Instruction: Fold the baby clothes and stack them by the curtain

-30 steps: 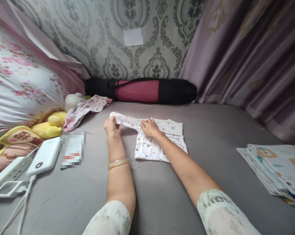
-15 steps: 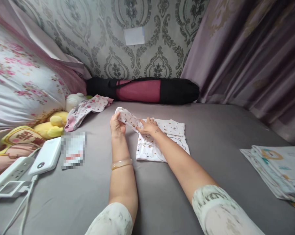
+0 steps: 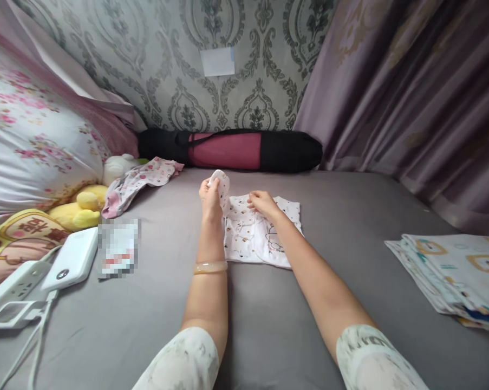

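A small white baby shirt (image 3: 244, 241) with tiny prints and a bear-like line drawing lies on the grey sheet, its body spread flat. My left hand (image 3: 212, 197) is closed on the end of its sleeve (image 3: 223, 187), which stands lifted off the bed at the shirt's left side. Over the upper part of the shirt hovers my right hand (image 3: 264, 205), its fingers loosely bent and pointing left. Nothing shows between those fingers. My right forearm covers the shirt's right lower edge.
Folded printed cloths (image 3: 451, 271) lie at the right. To the left are a white power bank (image 3: 71, 260), a power strip (image 3: 19, 281), a blurred packet (image 3: 118, 249), a yellow plush toy (image 3: 84, 208) and a pink-printed garment (image 3: 141, 181). A long black-and-red bag (image 3: 223, 150) lies against the wall.
My left hand has moved right with the sleeve end, folding the sleeve up closer to the shirt. My right hand has come off the sleeve's base and shifted slightly right.
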Available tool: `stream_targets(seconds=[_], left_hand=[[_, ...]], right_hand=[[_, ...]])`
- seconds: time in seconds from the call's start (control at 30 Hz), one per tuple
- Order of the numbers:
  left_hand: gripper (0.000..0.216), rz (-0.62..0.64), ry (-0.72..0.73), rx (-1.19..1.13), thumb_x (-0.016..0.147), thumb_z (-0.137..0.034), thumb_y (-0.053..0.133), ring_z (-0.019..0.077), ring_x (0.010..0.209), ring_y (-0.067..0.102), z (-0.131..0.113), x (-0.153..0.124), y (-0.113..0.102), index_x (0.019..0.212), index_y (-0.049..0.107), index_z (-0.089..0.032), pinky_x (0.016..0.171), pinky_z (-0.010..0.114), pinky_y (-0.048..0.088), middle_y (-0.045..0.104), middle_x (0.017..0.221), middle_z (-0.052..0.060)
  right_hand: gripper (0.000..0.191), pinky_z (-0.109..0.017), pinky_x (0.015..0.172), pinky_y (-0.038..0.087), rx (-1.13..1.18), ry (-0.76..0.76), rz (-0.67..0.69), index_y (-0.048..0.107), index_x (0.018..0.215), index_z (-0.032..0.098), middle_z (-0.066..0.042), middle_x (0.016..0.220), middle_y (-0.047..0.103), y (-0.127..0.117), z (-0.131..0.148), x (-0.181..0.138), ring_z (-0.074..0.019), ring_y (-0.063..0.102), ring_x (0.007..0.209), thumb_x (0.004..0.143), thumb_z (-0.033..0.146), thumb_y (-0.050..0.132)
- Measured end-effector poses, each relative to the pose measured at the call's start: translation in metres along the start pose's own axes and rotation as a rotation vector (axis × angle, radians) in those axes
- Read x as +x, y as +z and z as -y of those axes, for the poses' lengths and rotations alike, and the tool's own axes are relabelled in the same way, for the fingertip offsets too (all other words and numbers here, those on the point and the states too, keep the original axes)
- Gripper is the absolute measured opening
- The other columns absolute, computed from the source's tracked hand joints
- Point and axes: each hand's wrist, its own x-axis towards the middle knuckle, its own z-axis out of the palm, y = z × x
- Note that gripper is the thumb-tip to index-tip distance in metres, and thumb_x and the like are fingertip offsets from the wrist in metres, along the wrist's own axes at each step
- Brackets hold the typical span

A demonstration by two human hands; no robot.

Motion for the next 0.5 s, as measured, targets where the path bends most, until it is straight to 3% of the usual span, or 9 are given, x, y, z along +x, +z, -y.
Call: stream_targets(seconds=[0.1,0.2,0.5], left_hand=[[0.015,0.073,0.038,0.117,0.074,-0.026,0.063,0.0097,0.061,0.054,0.006,-0.012,0.014,0.084,0.056,-0.018,0.062,0.022,0.044,0.056,0.066,-0.004],[0.007,0.173,0.139,0.261,0.079,-0.022,0.059,0.0101,0.064,0.054,0.017,-0.025,0.026,0.083,0.057,-0.017,0.065,0.021,0.043,0.056,0.068,-0.003],[0.008,0.384,0.290,0.646,0.087,-0.022,0.050,0.0115,0.064,0.050,0.043,-0.057,0.037,0.084,0.057,-0.019,0.065,0.023,0.039,0.054,0.068,-0.003]], right_hand=[[0.022,-0.027,0.070,0.056,0.402,0.150,-0.022,0.059,0.103,0.011,-0.014,0.098,0.070,-0.016,-0.010,-0.017,-0.0151,0.069,0.074,0.098,0.025,0.043],[0.017,-0.027,0.068,0.057,0.647,0.219,-0.050,0.056,0.097,0.013,-0.010,0.082,0.071,-0.027,-0.020,-0.028,-0.0150,0.070,0.069,0.099,0.024,0.043],[0.022,-0.029,0.066,0.058,0.817,0.267,-0.028,0.055,0.098,0.014,-0.008,0.069,0.069,-0.034,-0.033,-0.030,-0.0165,0.069,0.066,0.101,0.026,0.037]])
